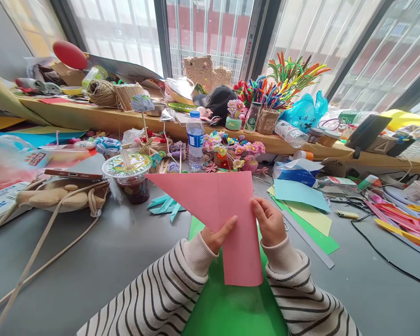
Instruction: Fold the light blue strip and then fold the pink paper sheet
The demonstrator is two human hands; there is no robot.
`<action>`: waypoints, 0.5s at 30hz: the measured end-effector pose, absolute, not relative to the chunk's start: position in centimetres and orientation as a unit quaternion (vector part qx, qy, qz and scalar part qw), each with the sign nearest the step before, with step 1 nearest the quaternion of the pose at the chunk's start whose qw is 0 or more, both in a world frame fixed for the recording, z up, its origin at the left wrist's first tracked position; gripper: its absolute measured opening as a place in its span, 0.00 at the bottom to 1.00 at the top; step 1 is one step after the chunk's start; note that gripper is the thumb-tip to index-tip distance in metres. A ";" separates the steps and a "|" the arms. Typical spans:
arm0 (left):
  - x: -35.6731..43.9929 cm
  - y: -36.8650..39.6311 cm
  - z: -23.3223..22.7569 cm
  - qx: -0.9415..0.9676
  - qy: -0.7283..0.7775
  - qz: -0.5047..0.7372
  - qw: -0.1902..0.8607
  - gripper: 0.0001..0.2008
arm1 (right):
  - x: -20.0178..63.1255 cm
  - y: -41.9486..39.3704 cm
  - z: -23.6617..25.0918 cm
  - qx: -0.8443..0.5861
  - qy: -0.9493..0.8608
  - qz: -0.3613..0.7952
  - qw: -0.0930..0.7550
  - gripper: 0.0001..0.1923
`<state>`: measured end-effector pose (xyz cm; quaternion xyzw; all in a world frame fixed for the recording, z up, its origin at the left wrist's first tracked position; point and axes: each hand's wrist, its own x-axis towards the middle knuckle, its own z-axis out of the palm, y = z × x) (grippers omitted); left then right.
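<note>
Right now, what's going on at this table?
A person in a striped sweater holds a folded pink sheet of paper up over a green sheet on the grey table. The left hand pinches its left edge, the right hand its right edge. A water bottle stands behind among craft clutter.

I hold a pink paper up over the desk, near its front edge. It is partly folded, with a crease down its middle and a slanted edge running to a point at its top left.
</note>
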<state>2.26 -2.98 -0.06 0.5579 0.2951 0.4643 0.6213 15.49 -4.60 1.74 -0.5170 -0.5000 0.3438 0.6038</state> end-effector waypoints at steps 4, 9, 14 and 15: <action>2.0 -2.6 0.0 0.549 0.281 0.437 0.655 0.22 | 15.5 -4.6 1.8 -0.455 -0.485 0.433 0.609 0.13; 1.6 -3.0 -0.2 0.558 0.243 0.399 0.686 0.22 | 15.2 -5.2 2.3 -0.457 -0.451 0.455 0.617 0.12; 1.6 -4.0 0.3 0.546 0.248 0.415 0.685 0.20 | 14.4 -6.2 3.4 -0.471 -0.393 0.451 0.648 0.11; 1.6 -4.2 0.4 0.547 0.246 0.420 0.681 0.20 | 14.3 -6.4 3.5 -0.474 -0.387 0.447 0.653 0.11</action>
